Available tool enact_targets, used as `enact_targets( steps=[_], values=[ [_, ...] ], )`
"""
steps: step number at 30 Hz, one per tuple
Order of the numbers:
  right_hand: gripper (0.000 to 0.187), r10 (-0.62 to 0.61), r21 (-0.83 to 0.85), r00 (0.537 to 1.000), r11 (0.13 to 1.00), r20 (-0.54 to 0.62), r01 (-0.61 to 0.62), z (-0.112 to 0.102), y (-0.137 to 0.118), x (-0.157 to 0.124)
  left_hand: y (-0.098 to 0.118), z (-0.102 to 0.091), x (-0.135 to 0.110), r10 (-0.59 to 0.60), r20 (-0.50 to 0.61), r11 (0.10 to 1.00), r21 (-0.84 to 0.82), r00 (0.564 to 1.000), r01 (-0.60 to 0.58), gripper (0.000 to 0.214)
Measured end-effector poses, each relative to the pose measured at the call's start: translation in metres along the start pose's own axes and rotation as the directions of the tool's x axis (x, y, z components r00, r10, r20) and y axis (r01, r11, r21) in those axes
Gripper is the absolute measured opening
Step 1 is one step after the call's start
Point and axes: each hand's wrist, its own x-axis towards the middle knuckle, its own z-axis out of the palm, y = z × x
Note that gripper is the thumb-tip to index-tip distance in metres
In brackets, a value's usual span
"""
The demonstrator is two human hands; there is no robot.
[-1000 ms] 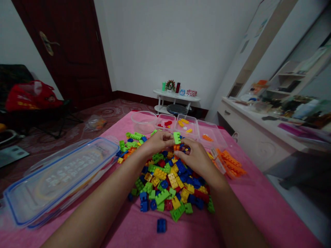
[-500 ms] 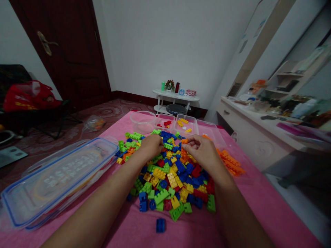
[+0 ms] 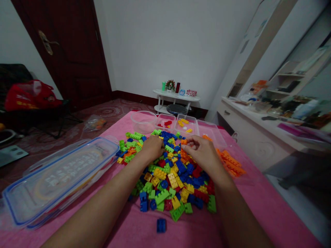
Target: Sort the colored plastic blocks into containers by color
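Observation:
A wide heap of toy building bricks [image 3: 162, 195] in green, blue, yellow, red and orange lies under both hands. My left hand [image 3: 154, 146] is over the far left part of the heap, its fingers curled down and mostly hidden behind the back of the hand. Whatever they grip cannot be seen. On the right, my right hand [image 3: 201, 148] pinches an orange building brick [image 3: 183, 142] between thumb and fingers, at the heap's upper edge. A lone blue brick [image 3: 161, 225] lies nearest to me on the pink cloth [image 3: 137, 229].
Along the far edge stand a round clear tub [image 3: 143, 122], a clear box [image 3: 166, 121] with red bricks, and another box [image 3: 186, 124] with yellow ones. Long orange bricks [image 3: 230, 163] lie at right. Blue-rimmed lids [image 3: 62, 179] are stacked at left.
My left hand has shifted very slightly, its fingers still curled down at the bricks. My right hand stays nearly in place with the orange brick.

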Motion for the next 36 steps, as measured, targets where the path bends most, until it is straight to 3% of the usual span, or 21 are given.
enact_targets(
  steps=[8, 13, 16, 20, 25, 31, 36],
  values=[
    [0.017, -0.029, -0.002, 1.0, 1.0, -0.002, 0.029, 0.0, -0.001, -0.001, 0.001, 0.005, 0.001, 0.054, -0.036, 0.994, -0.097, 0.998, -0.057, 0.018],
    [0.019, -0.023, -0.016, 1.0, 1.0, -0.001, 0.023, -0.001, -0.001, -0.001, -0.002, 0.004, 0.006, 0.035, 0.025, 0.947, -0.319, 0.999, -0.026, 0.013],
    [0.018, -0.031, -0.012, 1.0, 0.999, 0.003, 0.031, -0.001, -0.001, -0.001, -0.004, 0.006, 0.01, 0.06, 0.048, 0.844, -0.536, 0.997, -0.025, 0.013],
    [0.02, -0.033, -0.025, 0.999, 0.999, 0.006, 0.034, -0.001, 0.0, -0.001, -0.003, 0.008, 0.013, 0.09, 0.08, 0.586, -0.81, 0.993, 0.012, 0.015],
    [0.022, -0.038, -0.064, 0.999, 0.997, 0.013, 0.039, -0.002, -0.004, -0.002, 0.003, -0.001, 0.012, 0.122, 0.066, 0.346, -0.938, 0.99, 0.02, 0.013],
    [0.036, -0.013, -0.071, 0.995, 0.997, 0.098, 0.02, -0.005, -0.015, -0.005, 0.006, -0.007, 0.01, 0.143, 0.009, 0.306, -0.951, 0.99, -0.036, 0.015],
    [0.035, -0.004, -0.045, 0.979, 0.999, 0.202, 0.014, -0.006, -0.019, -0.005, 0.009, -0.009, 0.009, 0.144, -0.042, 0.325, -0.942, 0.989, -0.087, 0.017]
  ],
)
